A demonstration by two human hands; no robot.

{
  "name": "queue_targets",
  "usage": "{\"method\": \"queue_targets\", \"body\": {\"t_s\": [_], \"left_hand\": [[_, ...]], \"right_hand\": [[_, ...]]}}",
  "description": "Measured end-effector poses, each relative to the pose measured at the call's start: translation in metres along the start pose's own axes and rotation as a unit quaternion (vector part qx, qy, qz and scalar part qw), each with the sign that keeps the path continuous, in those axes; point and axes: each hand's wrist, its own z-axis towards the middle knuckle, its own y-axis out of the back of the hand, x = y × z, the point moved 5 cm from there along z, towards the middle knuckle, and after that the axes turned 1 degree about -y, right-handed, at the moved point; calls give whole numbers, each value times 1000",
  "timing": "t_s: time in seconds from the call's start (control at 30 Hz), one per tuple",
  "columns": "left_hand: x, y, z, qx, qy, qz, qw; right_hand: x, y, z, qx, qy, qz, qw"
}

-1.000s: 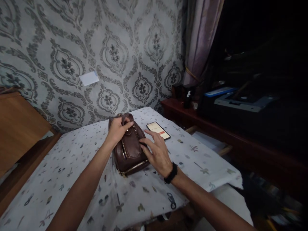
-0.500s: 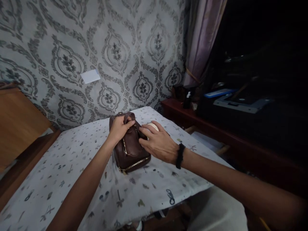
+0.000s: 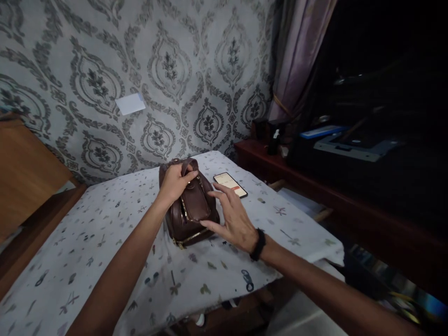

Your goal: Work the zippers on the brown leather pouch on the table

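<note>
A dark brown leather bag (image 3: 196, 203) with gold zippers lies on the cloth-covered table. My left hand (image 3: 175, 183) is closed at the bag's top, with thumb and fingers gripping near its strap handle (image 3: 191, 164). Over the bag's right side, my right hand (image 3: 233, 217) is open, thumb and fingers spread along the front pocket; whether the fingertips touch the leather I cannot tell. Just beyond that hand lies a phone (image 3: 229, 182), its screen lit, partly covered by the fingers.
The table (image 3: 105, 219) wears a white patterned cloth and meets a wallpapered wall. At left stands a wooden panel (image 3: 31, 182). A dark red shelf (image 3: 259, 161) with a small dark bottle (image 3: 274, 142) runs along the right, below a large dark screen.
My right hand has moved down and toward me along the bag, its fingers spreading, and more of the phone shows. The left hand keeps its grip.
</note>
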Motion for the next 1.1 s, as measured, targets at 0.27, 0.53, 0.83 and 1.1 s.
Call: {"method": "queue_targets", "body": {"t_s": [0.27,0.53,0.83,1.1], "left_hand": [[-6,0,-3,-5,15,-29,999],[-9,0,-5,-23,20,-39,999],[-10,2,-6,-30,20,-42,998],[-11,3,-7,-25,4,-28,999]], "right_hand": [[-15,-31,-5,-42,-118,128,984],[-17,-48,-17,-19,-199,271,942],[-5,-69,-19,-104,-295,318,895],[-7,-70,-17,-127,-291,308,897]]}}
